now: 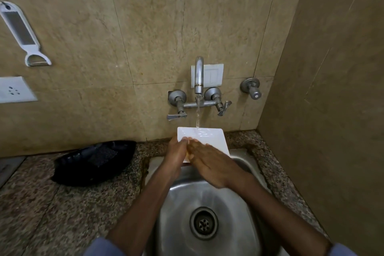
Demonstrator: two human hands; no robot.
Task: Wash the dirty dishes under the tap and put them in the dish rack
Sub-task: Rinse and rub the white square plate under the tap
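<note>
A white square plate [209, 138] is held tilted over the back of the steel sink [207, 197], and water from the running tap [198, 77] lands on its upper part. My left hand [176, 154] grips the plate's left edge, fingers curled over the front. My right hand [209, 164] lies flat on the plate's face with its fingers together, touching the left hand's fingertips. A small yellowish patch shows between the two hands; I cannot tell what it is. The plate's lower part is hidden behind both hands.
A black dish rack [93, 162] sits on the speckled granite counter [62, 214] left of the sink. Two tap levers [176, 115] flank the spout, and a separate valve [252, 89] sticks out on the right. A white grater-peeler [22, 31] hangs on the left wall. A tiled side wall closes the right.
</note>
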